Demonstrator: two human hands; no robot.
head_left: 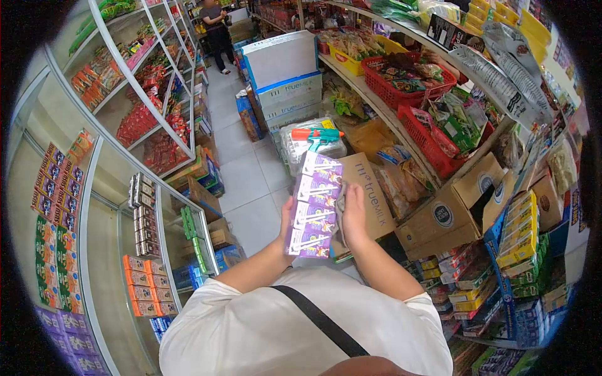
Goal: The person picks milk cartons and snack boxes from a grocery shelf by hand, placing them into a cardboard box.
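Observation:
A pack of purple drink cartons (315, 210) with white straws on its face is held up in front of my chest. My left hand (288, 220) grips its left side, the fingers mostly hidden behind the pack. My right hand (355, 216) is on the other side, closed on a grey cloth (339, 220) that lies against the cartons' right side. Just beyond the pack, an orange and teal toy-like gun tool (318, 135) rests on a clear plastic-wrapped stack (295, 150).
White milk boxes (291, 94) are stacked ahead, beside the tiled aisle (248, 182). Glass-fronted shelves (125, 207) with drink packs line the left. Red baskets (433, 160) and opened cardboard boxes (442, 216) crowd the right. A person (216, 31) stands far down the aisle.

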